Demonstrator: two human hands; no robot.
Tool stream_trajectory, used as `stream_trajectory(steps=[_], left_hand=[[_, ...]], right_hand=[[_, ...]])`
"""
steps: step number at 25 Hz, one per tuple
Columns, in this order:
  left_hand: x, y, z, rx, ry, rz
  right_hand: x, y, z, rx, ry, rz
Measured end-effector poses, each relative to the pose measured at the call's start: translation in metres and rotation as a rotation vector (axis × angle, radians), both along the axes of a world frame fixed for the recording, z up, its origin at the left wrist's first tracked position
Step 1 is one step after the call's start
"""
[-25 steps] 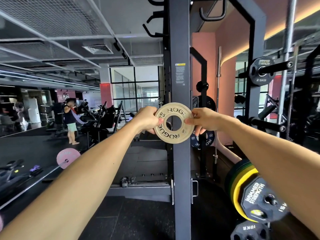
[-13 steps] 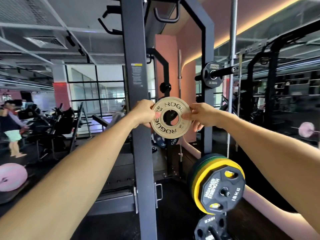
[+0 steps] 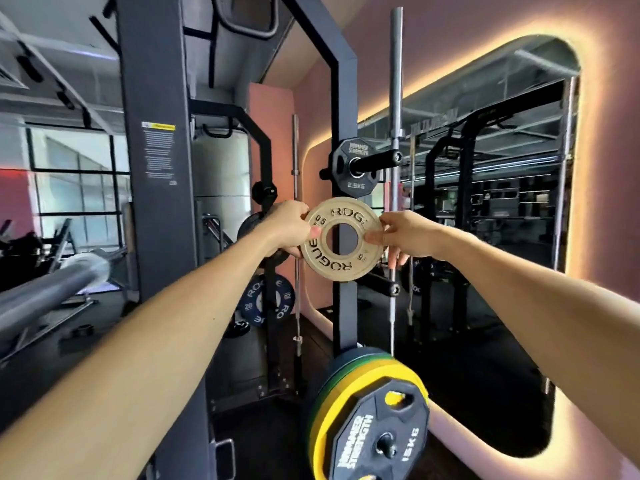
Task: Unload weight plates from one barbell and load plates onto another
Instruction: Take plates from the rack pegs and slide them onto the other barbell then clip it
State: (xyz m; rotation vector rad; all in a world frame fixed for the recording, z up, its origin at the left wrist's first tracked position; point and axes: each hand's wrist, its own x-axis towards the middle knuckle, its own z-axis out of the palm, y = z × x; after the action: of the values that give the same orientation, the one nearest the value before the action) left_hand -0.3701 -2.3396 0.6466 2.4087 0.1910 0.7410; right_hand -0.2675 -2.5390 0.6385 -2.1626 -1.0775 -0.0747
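I hold a small cream Rogue 0.5 plate (image 3: 341, 259) upright at arm's length, its face toward me. My left hand (image 3: 289, 227) grips its left rim and my right hand (image 3: 401, 234) grips its right rim, thumbs on the face. Behind it stands a dark rack upright (image 3: 344, 306). Just above, a black 2.5 kg plate (image 3: 355, 168) sits on a storage peg (image 3: 379, 163). A bare steel barbell sleeve (image 3: 52, 289) points in from the left.
Yellow and green bumper plates with a black 15 kg plate (image 3: 375, 434) hang low on the rack. A blue Rogue plate (image 3: 268, 301) hangs further back. A wide rack post (image 3: 157, 202) stands left. A barbell (image 3: 394, 98) stands vertically by a lit mirror alcove (image 3: 502, 202).
My view has swung to the right: the rack post slid left and the 2.5 kg plate now sits right above the small plate. Both hands have kept their hold on the plate.
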Motion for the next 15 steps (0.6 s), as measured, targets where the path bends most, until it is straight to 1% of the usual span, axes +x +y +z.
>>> stream_trajectory(steps=[8,12,15], left_hand=[[0.119,-0.030,0.015,0.039,0.014,-0.021],[0.161,-0.050,0.018,0.050,-0.006,0.013],[0.197,-0.076,0.019,0.019,-0.012,0.079]], right_hand=[[0.116,-0.035,0.010,0.009,-0.017,-0.004],[0.167,-0.053,0.014,0.006,-0.029,0.039],[0.215,-0.073,0.019,-0.013,-0.032,0.104]])
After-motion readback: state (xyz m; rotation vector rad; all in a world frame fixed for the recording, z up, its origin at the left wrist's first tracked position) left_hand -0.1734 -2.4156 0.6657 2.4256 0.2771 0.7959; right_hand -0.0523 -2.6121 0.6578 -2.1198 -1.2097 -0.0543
